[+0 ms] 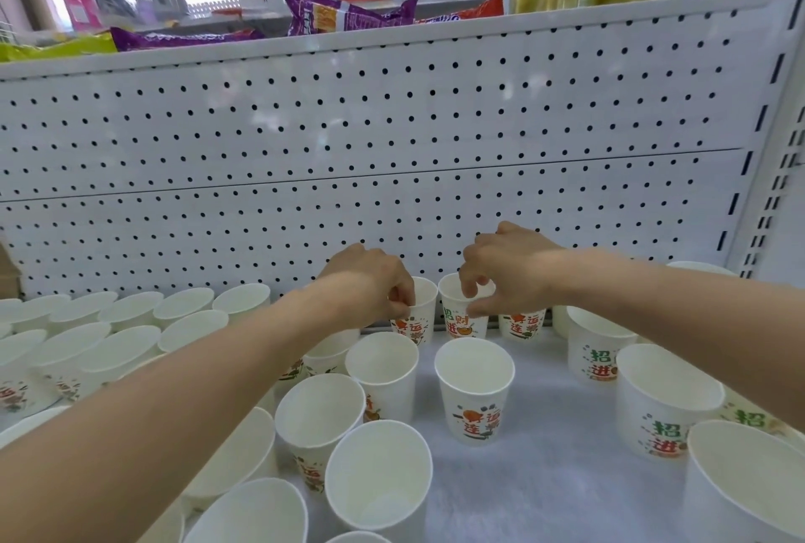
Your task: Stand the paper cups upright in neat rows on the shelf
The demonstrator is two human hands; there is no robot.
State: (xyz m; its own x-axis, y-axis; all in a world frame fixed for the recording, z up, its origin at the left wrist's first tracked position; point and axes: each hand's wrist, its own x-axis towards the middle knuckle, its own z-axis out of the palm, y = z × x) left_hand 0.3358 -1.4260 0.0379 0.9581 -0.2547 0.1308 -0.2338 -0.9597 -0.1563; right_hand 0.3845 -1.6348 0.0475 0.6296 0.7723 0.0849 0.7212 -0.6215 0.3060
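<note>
Head: back-row cup (424,310) rim pinched in left grip (370,281).

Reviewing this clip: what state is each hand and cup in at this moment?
left hand, pinches the rim of the left back cup.
right hand, fingers inside and thumb outside the right back cup's rim.
left back cup, upright, held.
right back cup, upright, held.
lone front cup, upright, empty, standing free.
left cup rows, open end up, packed close.
</note>
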